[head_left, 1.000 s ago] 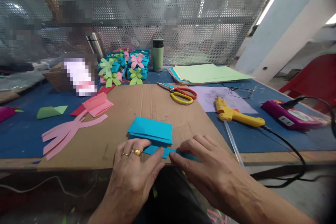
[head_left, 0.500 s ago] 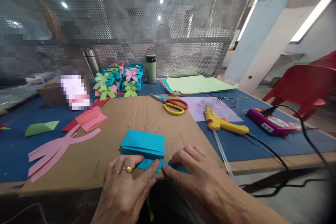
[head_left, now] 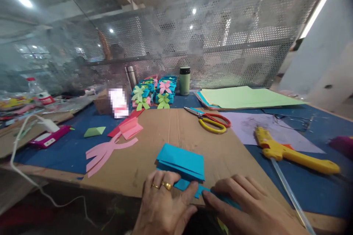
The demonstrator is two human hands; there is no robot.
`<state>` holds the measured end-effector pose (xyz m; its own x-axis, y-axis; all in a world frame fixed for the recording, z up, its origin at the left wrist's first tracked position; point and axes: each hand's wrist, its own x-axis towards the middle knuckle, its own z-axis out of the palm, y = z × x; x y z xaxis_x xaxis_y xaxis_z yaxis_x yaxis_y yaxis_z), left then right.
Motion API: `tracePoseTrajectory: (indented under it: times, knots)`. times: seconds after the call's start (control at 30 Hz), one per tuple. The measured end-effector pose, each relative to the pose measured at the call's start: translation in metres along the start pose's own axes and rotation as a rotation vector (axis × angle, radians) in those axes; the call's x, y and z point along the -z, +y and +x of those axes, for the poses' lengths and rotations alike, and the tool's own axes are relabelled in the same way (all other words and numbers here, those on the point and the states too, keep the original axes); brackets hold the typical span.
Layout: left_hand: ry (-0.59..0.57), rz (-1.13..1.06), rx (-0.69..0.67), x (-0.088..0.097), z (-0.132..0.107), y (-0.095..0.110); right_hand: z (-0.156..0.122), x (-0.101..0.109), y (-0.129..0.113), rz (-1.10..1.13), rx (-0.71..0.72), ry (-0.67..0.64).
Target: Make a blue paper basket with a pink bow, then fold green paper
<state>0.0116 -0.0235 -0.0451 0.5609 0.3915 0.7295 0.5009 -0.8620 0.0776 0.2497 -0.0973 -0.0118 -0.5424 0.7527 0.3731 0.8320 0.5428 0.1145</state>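
A folded piece of blue paper (head_left: 182, 159) lies near the front edge of the cardboard sheet (head_left: 154, 128). Its front flap is pinned under the fingers of my left hand (head_left: 165, 202), which wears two gold rings. From the flap a narrow blue strip (head_left: 230, 202) runs off to the right. My right hand (head_left: 242, 198) presses thumb and fingers on that strip, covering part of it. Left of the blue paper rest a pink cut-paper piece (head_left: 106, 152) and a folded pink-red paper (head_left: 131, 128). Scissors (head_left: 212, 123) with red and yellow handles lie beyond.
At right, a yellow glue gun (head_left: 298, 156) with a clear glue stick overlaps lilac paper (head_left: 245, 132). Green sheets (head_left: 248, 97) are stacked behind. Paper-flower boxes (head_left: 165, 93) stand beside a green bottle (head_left: 184, 80). A purple power strip (head_left: 51, 137) with a white cable sits left.
The view has swung left, so everything sits further right in the picture and more of the table's left side shows. Both hands stay on the blue paper with little visible change.
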Motion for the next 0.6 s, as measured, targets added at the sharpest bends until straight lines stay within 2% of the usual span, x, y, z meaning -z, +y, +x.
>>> tracePoseTrajectory:
  times: [0.2,0.37,0.47,0.6]
  knots:
    - [-0.012,0.006,0.025,-0.001,-0.001,0.004,0.004,0.012,-0.008,-0.015,-0.055,-0.068]
    - [-0.003,-0.022,0.033,0.0,-0.001,0.005,0.006,0.019,-0.011,-0.023,-0.027,-0.097]
    - [0.02,-0.027,0.014,0.001,-0.001,0.004,0.004,0.017,-0.008,-0.015,-0.025,-0.09]
    - [0.01,-0.012,0.008,0.003,0.001,0.003,-0.001,0.003,-0.002,-0.046,0.008,-0.018]
